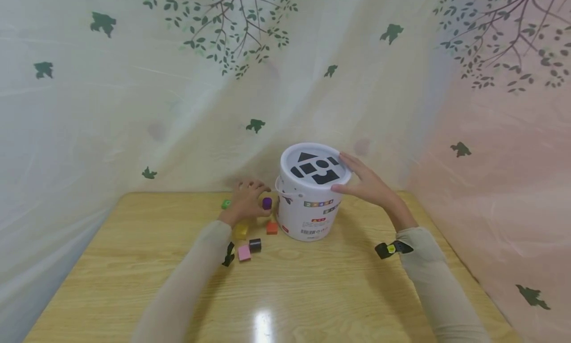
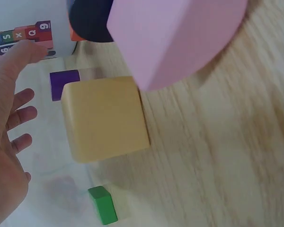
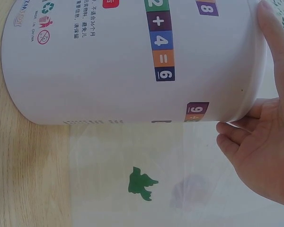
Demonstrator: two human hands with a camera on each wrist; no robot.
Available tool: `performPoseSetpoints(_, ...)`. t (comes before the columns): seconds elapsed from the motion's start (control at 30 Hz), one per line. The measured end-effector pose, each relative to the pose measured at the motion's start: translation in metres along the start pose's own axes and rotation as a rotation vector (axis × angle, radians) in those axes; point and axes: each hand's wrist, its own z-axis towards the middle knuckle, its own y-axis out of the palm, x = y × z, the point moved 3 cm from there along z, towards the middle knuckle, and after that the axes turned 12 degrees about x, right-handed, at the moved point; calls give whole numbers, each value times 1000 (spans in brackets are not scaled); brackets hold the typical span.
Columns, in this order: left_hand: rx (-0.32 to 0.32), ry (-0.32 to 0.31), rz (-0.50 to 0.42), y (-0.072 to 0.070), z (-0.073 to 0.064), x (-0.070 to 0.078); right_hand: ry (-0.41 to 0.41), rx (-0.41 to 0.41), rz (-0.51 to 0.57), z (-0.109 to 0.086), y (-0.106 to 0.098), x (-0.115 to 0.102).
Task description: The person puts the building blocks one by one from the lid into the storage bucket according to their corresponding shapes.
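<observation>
A white bucket (image 1: 308, 219) with a wire handle stands upright; its white lid (image 1: 292, 158) has dark shaped openings. My right hand (image 1: 372, 184) holds the lid's rim from the right, thumb and fingers spread around the edge; the right wrist view shows several fingers bent against the bucket's side (image 3: 118, 61). To the bucket's left, my left hand (image 1: 245, 201) hovers with parted, slightly bent fingers. A purple block (image 1: 267, 203) sits near its thumb and fingertips; the left wrist view shows a gap between the purple block (image 2: 61, 84) and those fingers. Nothing is in that hand.
Several blocks lie on the wooden table (image 1: 321, 283) left of the bucket: green (image 1: 226, 204), yellow (image 1: 241, 231), orange (image 1: 272, 228), black (image 1: 255, 245) and pink (image 1: 244, 253). A printed curtain (image 1: 200, 110) hangs behind the table and along its sides.
</observation>
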Motion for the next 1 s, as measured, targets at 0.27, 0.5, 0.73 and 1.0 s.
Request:
performPoseSetpoints(0.27, -8, -23, -37, 9, 1, -3, -2, 8, 6, 0, 0, -1)
performPoseSetpoints(0.5, -8, -38, -41, 15, 3, -3, -4, 6, 4, 0, -1, -1)
performPoseSetpoints(0.73, -38, -62, -17, 18, 2, -5, -4, 11, 10, 1, -1, -1)
performPoseSetpoints(1.0, -66, -76, -19, 16, -3, 0, 6, 10, 15, -1, 0, -3)
